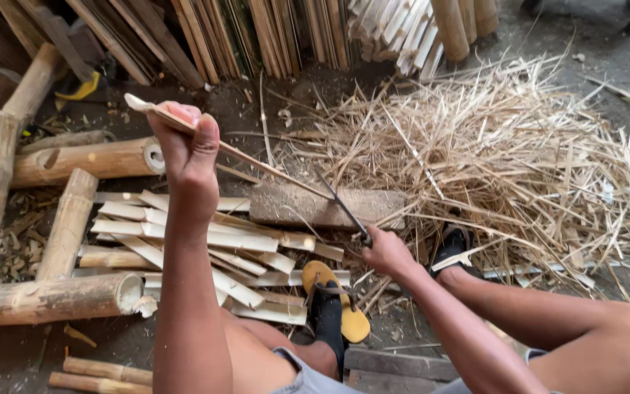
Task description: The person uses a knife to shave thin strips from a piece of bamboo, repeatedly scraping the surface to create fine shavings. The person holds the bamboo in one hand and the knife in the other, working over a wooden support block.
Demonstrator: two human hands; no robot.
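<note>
Bamboo strip [257, 162] runs from the left hand [187, 157], fist closed on its upper end at 10 o'clock, down to the wooden block [322, 206] at centre. The right hand [384, 250] grips a knife [344, 206] against it. Shaving looks underway; the next stroke needs the strip held steady.

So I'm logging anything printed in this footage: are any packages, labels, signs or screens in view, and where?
None in view. Only bamboo poles, split slats, a shavings pile and a wooden block on the ground; the left hand holds a thin strip, the right hand a knife.
</note>
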